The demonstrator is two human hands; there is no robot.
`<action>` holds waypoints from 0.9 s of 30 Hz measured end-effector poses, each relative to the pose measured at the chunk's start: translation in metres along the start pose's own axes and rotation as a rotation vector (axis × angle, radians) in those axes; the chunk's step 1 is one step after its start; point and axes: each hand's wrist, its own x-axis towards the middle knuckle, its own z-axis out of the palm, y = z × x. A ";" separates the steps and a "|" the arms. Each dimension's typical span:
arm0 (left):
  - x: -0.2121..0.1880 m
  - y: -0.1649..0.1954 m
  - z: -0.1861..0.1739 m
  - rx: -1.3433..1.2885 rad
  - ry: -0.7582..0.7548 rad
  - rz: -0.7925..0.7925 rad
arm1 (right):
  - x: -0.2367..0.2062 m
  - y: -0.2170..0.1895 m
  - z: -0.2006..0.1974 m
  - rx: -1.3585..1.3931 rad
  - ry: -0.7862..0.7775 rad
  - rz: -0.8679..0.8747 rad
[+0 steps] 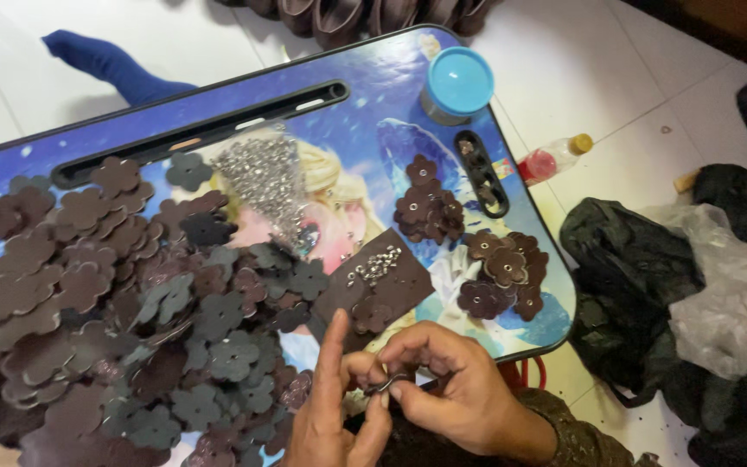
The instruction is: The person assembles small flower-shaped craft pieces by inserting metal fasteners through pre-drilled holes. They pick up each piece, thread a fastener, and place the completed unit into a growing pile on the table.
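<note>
Both our hands are meeting at the bottom centre: right hand [456, 393] fingers are pinching a small dark flower piece [388, 383], left hand [332, 413] fingers are closing on its left edge. Rivets [375, 265] are lying just above on the worktop [365, 104].

**Hidden and cut off**

The small piece [388, 383] pinched between the left hand [332, 415] and right hand [443, 380] is mostly covered by fingers; its shape cannot be told. The flower pile [114, 311] runs off the left edge. Dark items [365, 13] are cropped at top.
</note>
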 end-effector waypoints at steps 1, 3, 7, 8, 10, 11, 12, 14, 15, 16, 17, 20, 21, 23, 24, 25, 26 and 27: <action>-0.001 -0.004 0.000 0.021 -0.024 0.045 | -0.001 0.001 -0.001 -0.010 0.001 0.019; -0.002 -0.009 0.000 0.074 -0.071 0.027 | -0.002 0.003 -0.002 -0.012 -0.004 0.036; 0.002 -0.009 -0.001 0.091 -0.146 0.121 | -0.004 0.007 -0.005 -0.009 -0.001 0.016; 0.003 -0.007 0.000 0.143 -0.112 0.122 | -0.005 0.007 -0.006 -0.016 0.004 0.005; 0.004 0.001 0.001 0.247 -0.045 0.123 | -0.009 0.001 -0.015 -0.215 0.129 -0.045; 0.004 0.006 0.000 0.275 0.055 0.096 | -0.010 -0.004 -0.022 -0.314 0.185 -0.066; 0.004 0.011 -0.001 0.302 0.157 0.067 | -0.011 -0.010 -0.030 -0.388 0.266 -0.160; 0.006 0.022 -0.005 0.425 0.324 0.127 | -0.011 -0.023 -0.042 -0.471 0.474 -0.246; 0.010 0.025 -0.010 0.523 0.391 0.219 | -0.009 -0.030 -0.047 -0.481 0.599 -0.238; 0.014 0.029 -0.012 0.622 0.460 0.313 | -0.006 -0.036 -0.049 -0.488 0.724 -0.231; 0.018 0.032 -0.014 0.664 0.452 0.332 | -0.003 -0.041 -0.051 -0.539 0.769 -0.210; 0.024 0.040 -0.012 0.786 0.432 0.381 | 0.000 -0.054 -0.047 -0.830 0.859 -0.256; 0.027 0.041 -0.009 0.827 0.433 0.404 | 0.003 -0.056 -0.045 -1.017 0.853 -0.360; 0.033 0.041 -0.005 0.910 0.419 0.407 | 0.007 -0.055 -0.036 -1.228 0.843 -0.515; 0.036 0.040 -0.003 0.954 0.409 0.382 | 0.010 -0.052 -0.030 -1.252 0.840 -0.567; 0.039 0.039 -0.001 0.998 0.399 0.358 | 0.014 -0.049 -0.025 -1.274 0.837 -0.621; 0.041 0.037 0.000 1.015 0.395 0.353 | 0.019 -0.047 -0.022 -1.266 0.769 -0.633; 0.043 0.036 0.000 1.032 0.390 0.348 | 0.025 -0.044 -0.019 -1.258 0.702 -0.643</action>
